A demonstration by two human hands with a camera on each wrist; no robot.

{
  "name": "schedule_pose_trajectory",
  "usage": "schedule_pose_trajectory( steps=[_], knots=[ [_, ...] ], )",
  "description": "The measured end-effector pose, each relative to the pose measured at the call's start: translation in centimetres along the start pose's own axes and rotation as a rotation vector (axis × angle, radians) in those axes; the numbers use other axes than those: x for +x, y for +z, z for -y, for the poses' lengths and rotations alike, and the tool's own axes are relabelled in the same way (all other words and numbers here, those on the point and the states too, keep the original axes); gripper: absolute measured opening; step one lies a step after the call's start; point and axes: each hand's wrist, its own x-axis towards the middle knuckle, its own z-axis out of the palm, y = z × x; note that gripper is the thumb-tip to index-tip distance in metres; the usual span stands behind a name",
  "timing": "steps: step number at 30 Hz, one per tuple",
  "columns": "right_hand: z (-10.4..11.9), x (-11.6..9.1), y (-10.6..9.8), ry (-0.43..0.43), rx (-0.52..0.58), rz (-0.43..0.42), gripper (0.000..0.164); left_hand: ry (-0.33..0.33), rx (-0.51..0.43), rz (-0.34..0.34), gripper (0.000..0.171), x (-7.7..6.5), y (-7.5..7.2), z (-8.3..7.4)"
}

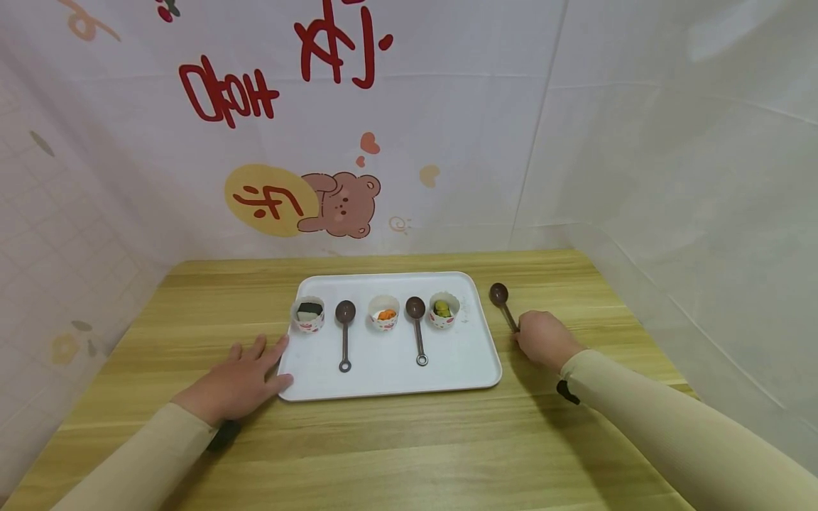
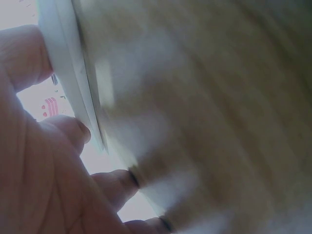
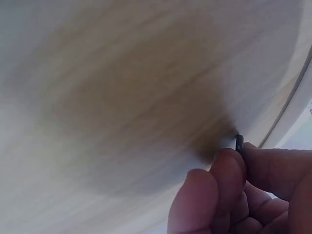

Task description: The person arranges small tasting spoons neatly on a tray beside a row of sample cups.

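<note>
Beside the tray, my right hand (image 1: 545, 339) pinches the handle end of a brown measuring spoon (image 1: 499, 294) between thumb and fingers. In the right wrist view only the dark tip of the spoon handle (image 3: 239, 143) shows. My left hand (image 1: 238, 382) lies with fingers spread at the left edge of the white tray (image 1: 383, 380), the thumb and a finger touching its rim. On the tray stand three paper cups: one with a dark-and-white piece (image 1: 309, 313), one with orange bits (image 1: 386, 315), one with green bits (image 1: 442, 309). Two brown measuring spoons (image 1: 345, 312) (image 1: 415, 308) lie between the cups.
The tray rests on a wood-grain table (image 1: 383, 454). Behind it hangs a white cloth (image 1: 460, 128) printed with red characters and a bear (image 1: 345, 206). Pale cloth also hangs along both sides of the table.
</note>
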Motion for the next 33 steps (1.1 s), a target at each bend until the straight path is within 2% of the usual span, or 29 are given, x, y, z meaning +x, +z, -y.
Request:
schedule_pose_trajectory(
  steps=[6,15,33],
  knots=[
    [-0.2,0.2,0.1,0.018,0.024,0.013,0.026,-0.003,0.013,0.008,0.086,0.0,-0.2,-0.1],
    [-0.1,0.2,-0.4,0.096,0.174,0.030,0.022,-0.003,0.009,0.010,0.086,0.0,-0.1,-0.1],
    [1.0,-0.4,-0.7,0.052,0.259,-0.059,0.021,0.016,0.001,-0.001,0.085,-0.3,-0.6,-0.4]
  ],
)
